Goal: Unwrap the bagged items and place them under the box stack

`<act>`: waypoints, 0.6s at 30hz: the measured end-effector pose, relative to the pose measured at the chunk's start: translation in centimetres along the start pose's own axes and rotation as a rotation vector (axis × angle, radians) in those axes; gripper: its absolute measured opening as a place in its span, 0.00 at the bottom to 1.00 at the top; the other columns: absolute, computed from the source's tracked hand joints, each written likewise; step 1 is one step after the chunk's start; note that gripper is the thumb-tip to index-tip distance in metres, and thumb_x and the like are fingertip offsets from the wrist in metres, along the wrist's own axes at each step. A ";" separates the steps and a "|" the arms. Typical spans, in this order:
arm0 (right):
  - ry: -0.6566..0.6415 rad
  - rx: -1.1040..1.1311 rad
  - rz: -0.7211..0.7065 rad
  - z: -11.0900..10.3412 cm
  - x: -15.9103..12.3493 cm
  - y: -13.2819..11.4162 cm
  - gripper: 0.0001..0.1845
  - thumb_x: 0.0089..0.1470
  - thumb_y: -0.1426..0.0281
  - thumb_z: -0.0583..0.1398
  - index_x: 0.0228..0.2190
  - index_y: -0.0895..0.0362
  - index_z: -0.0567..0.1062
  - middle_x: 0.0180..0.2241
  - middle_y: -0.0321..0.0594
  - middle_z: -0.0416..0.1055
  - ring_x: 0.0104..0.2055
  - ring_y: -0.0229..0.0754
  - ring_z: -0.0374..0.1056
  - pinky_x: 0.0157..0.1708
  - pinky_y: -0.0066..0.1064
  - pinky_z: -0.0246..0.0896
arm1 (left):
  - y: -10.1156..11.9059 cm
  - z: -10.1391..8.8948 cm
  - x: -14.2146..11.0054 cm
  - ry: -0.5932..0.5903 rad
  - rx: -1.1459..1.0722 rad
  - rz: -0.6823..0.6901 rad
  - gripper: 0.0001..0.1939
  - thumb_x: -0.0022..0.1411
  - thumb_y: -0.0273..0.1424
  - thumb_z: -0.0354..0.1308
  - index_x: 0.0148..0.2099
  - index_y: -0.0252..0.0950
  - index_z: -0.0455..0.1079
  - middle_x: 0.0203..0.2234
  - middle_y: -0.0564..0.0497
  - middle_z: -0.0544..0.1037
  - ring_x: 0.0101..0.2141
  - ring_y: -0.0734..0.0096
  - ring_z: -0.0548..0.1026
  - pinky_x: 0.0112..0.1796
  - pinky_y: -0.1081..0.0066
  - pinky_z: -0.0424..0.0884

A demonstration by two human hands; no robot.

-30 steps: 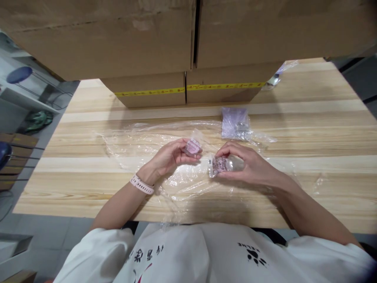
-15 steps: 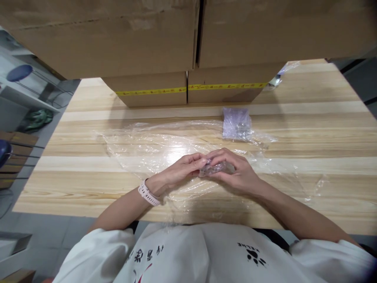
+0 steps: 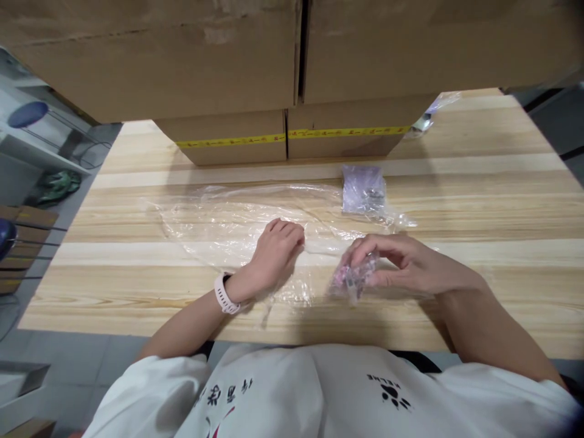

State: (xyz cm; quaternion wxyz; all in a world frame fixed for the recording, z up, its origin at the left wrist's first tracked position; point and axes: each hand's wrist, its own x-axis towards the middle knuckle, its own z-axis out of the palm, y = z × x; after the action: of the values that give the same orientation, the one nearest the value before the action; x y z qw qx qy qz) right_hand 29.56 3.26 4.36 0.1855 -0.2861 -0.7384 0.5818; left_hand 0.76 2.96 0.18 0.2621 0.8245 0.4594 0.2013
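My right hand [image 3: 396, 261] is closed around a small packet in crinkled clear plastic [image 3: 353, 277], with pink and dark bits showing inside. Thumb and fingers pinch it just above the table, right of centre. To its left, my left hand [image 3: 279, 249] rests back-up with curled fingers, the tips hidden beneath. An edge of the wide clear plastic film [image 3: 219, 228] runs from those fingers toward the right. That film spreads thin and wrinkled over the table under both hands. Behind them lies a flat purple-grey packet [image 3: 362, 188] in clear wrap.
Large cardboard boxes [image 3: 228, 137] with yellow tape stand along the back of the wooden table [image 3: 493, 201], their upper part overhanging it. Another plastic-wrapped item [image 3: 422, 123] lies beside them at right. A blue stool [image 3: 28, 114] stands off to the left.
My hands have moved apart. My right hand has carried the small packet to the right and tilted it, while my left hand has let go of it and turned back-up.
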 end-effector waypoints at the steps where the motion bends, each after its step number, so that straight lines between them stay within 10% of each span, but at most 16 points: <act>1: -0.034 -0.021 0.024 0.0 0.0 0.1 0.11 0.64 0.61 0.64 0.47 0.49 0.79 0.47 0.42 0.79 0.49 0.45 0.77 0.44 0.36 0.75 | 0.0 -0.2 0.2 0.051 -0.129 -0.055 0.05 0.71 0.27 0.52 0.39 0.38 0.65 0.39 0.46 0.79 0.42 0.59 0.75 0.48 0.55 0.70; 6: 0.004 -0.058 0.073 -0.3 0.1 0.4 0.38 0.65 0.63 0.64 0.71 0.43 0.57 0.50 0.42 0.79 0.53 0.45 0.77 0.48 0.36 0.75 | 1.2 -2.1 0.7 0.123 -1.059 -0.249 0.16 0.65 0.42 0.62 0.41 0.41 0.60 0.21 0.60 0.64 0.22 0.75 0.63 0.27 0.72 0.62; 11: -0.090 0.145 0.069 1.9 1.5 1.1 0.55 0.63 0.65 0.65 0.75 0.46 0.34 0.49 0.44 0.79 0.51 0.44 0.78 0.48 0.36 0.75 | 4.0 -2.8 -0.3 -0.010 -1.464 -0.409 0.25 0.53 0.46 0.72 0.37 0.40 0.60 0.20 0.60 0.59 0.18 0.81 0.54 0.21 0.75 0.55; 18: -0.244 0.533 0.035 7.2 4.4 3.7 0.34 0.43 0.63 0.77 0.51 0.57 0.76 0.41 0.39 0.76 0.43 0.43 0.74 0.38 0.28 0.71 | 4.8 -1.1 -1.4 -0.115 -1.168 -0.095 0.19 0.63 0.46 0.68 0.37 0.38 0.68 0.26 0.54 0.72 0.25 0.74 0.70 0.27 0.73 0.67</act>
State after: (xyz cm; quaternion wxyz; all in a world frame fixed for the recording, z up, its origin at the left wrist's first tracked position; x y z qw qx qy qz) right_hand 22.61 1.23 -1.34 0.1538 -0.1681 -0.5715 0.7883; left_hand 2.50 -0.09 3.87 0.7060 0.5315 0.2938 0.3642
